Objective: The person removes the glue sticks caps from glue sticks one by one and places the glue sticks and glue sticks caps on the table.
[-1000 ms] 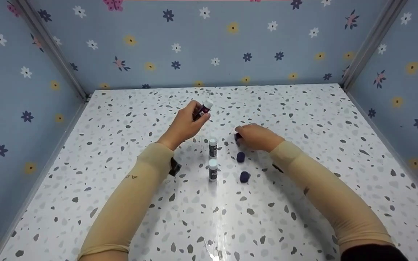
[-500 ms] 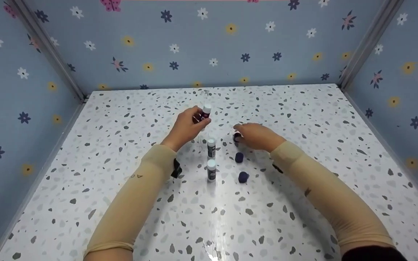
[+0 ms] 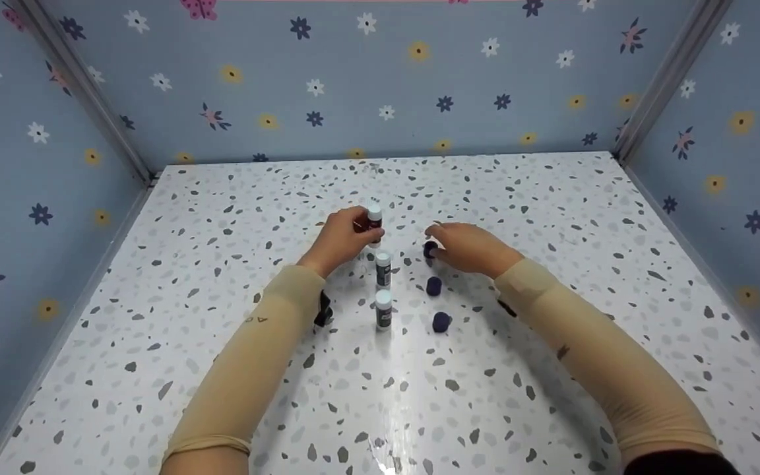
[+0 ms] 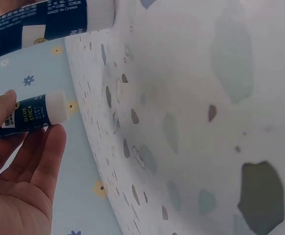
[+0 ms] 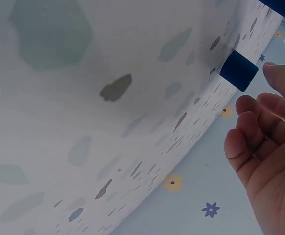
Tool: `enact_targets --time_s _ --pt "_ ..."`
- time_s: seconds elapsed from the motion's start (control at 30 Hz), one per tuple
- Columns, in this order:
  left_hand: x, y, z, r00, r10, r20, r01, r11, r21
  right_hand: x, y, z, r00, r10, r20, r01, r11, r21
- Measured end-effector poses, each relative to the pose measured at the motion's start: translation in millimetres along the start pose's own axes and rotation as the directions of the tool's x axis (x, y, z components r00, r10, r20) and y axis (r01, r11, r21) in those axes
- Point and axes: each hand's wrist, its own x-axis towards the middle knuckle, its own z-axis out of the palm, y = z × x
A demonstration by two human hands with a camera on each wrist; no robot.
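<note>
My left hand (image 3: 344, 236) holds a glue stick (image 4: 29, 115) between thumb and fingers, white end up, low behind two others. Those two glue sticks, the middle one (image 3: 383, 269) and the nearest one (image 3: 384, 310), stand upright in a row towards me. My right hand (image 3: 469, 247) hovers over the far end of a row of dark blue caps. Below its thumb and fingertips, a cap (image 5: 239, 71) stands on the table; the right wrist view has a gap between it and the loosely bent fingers.
Two more dark blue caps, a middle one (image 3: 434, 286) and a near one (image 3: 441, 322), sit to the right of the glue sticks. The speckled white table (image 3: 525, 191) is bounded by blue flowered panels (image 3: 353, 59) at the back and sides.
My left hand has come down and nearer, turning the glue stick from tilted to upright in line with the other two. My right fingers have loosened from the far cap, which stays on the table.
</note>
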Motion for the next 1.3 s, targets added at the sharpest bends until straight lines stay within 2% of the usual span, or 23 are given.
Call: enact_targets --time_s 0.23,0.53,0.8,1.3 --pt "2.2 -3.8 5.7 1.0 -0.017 0.024 0.017 1.0 -0.007 0 1 1 1.0 -0.013 -0.012 0.013 1.0 0.001" --pt "3.2 -3.7 10.3 0.998 -0.035 0.05 0.032 0.998 0.052 -2 2 0 1.0 -0.014 -0.016 0.014 1.0 -0.001" --pt "5.0 -4.6 14.2 0.995 -0.059 0.079 0.056 0.997 0.044 -5 1 -3 0.999 -0.039 -0.026 0.039 0.999 -0.012" --pt "6.0 -4.0 13.5 0.988 -0.117 0.102 0.112 0.992 0.053 -10 3 -6 1.0 0.007 -0.017 -0.007 1.0 0.007"
